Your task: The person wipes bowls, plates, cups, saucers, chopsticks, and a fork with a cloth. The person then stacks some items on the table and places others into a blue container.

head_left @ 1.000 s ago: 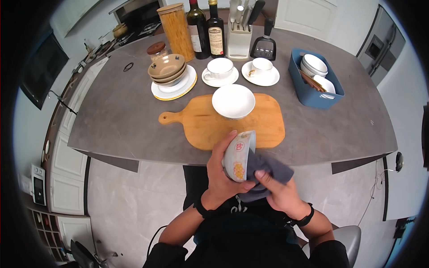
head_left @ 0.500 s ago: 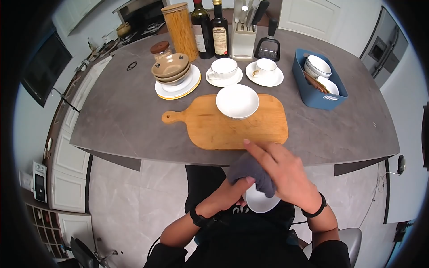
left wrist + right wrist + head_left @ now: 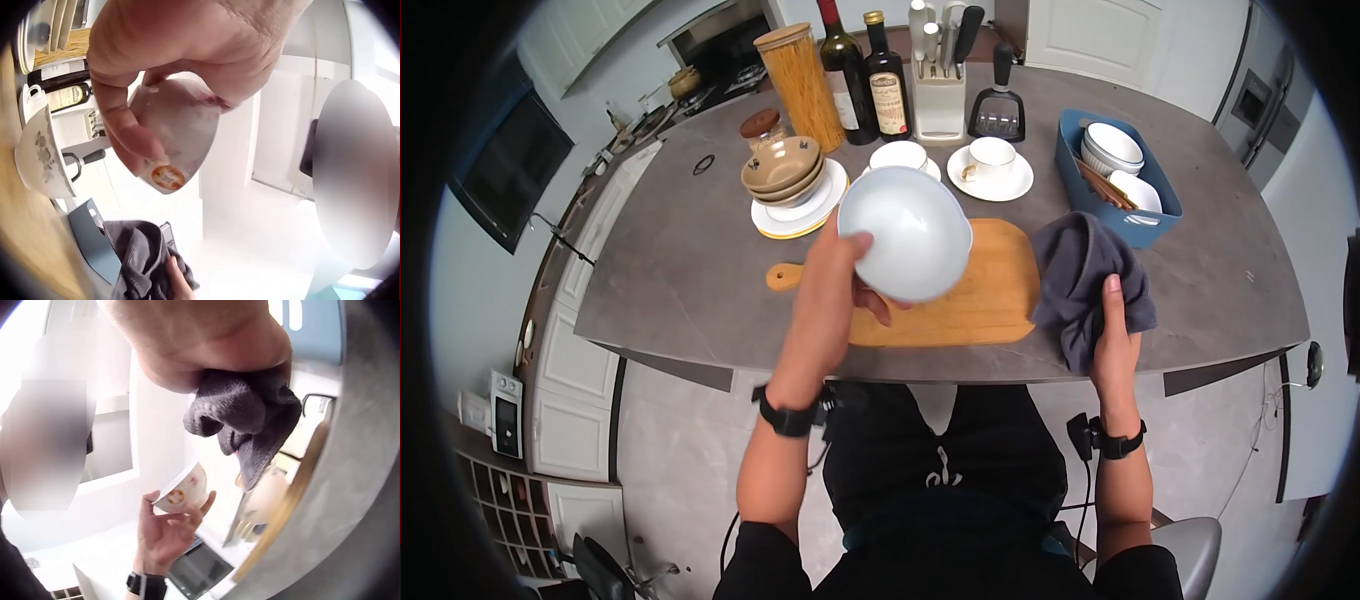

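Observation:
My left hand (image 3: 825, 290) grips a bowl (image 3: 908, 235) with its thumb over the rim and fingers underneath. The bowl is raised above the wooden cutting board (image 3: 995, 290), its pale inside facing up in the head view. Orange and red motifs mark its outer wall in the right wrist view. A dark grey cloth (image 3: 1090, 280) hangs from my right hand (image 3: 1118, 345), thumb on top, by the board's right end. Another white bowl with a grey floral pattern (image 3: 42, 153) stands on the board in the left wrist view; the held bowl hides it in the head view.
Stacked brown bowls (image 3: 783, 165) rest on white plates (image 3: 800, 212) at the left. Two cups on saucers stand behind the board, including the right cup (image 3: 992, 158). A blue bin (image 3: 1140, 232) with bowls sits right; bottles (image 3: 888, 85) and a knife block (image 3: 940, 105) stand behind.
The bowl and cloth were together close to the body, with the cloth on the bowl. Now they are apart: the left hand has raised the bowl over the board, the cloth has gone right.

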A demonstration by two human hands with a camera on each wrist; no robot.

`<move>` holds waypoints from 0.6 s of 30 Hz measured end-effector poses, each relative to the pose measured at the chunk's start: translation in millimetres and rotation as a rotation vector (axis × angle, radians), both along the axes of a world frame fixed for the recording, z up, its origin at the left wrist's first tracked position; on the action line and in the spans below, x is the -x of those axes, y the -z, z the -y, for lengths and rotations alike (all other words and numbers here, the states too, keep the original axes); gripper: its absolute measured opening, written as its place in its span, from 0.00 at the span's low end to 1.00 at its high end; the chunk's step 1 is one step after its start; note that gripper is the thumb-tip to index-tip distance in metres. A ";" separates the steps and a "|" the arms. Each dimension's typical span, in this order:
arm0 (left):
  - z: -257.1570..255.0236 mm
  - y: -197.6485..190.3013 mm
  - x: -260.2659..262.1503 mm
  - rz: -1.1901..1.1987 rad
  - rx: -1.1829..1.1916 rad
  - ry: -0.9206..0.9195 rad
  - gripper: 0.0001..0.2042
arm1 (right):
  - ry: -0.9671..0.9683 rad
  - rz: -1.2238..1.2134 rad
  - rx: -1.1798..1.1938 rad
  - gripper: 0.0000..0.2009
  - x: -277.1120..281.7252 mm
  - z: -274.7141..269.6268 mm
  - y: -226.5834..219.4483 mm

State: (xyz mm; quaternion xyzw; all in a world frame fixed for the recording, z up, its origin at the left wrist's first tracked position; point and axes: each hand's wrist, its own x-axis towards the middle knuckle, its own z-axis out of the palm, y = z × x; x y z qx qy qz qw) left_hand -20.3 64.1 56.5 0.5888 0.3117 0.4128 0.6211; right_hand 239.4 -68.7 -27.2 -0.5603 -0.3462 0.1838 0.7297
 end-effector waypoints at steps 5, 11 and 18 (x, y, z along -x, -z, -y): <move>-42.5 10.6 -21.9 -0.290 0.107 -0.094 0.23 | 0.010 -0.267 -0.102 0.26 -23.5 -1.1 22.8; -55.7 22.7 -29.0 -0.385 0.031 -0.044 0.21 | 0.012 -0.152 0.001 0.25 -26.4 0.7 24.4; -64.7 30.4 -30.6 -0.497 -0.054 -0.050 0.19 | 0.020 -0.100 0.031 0.24 -23.2 4.4 19.6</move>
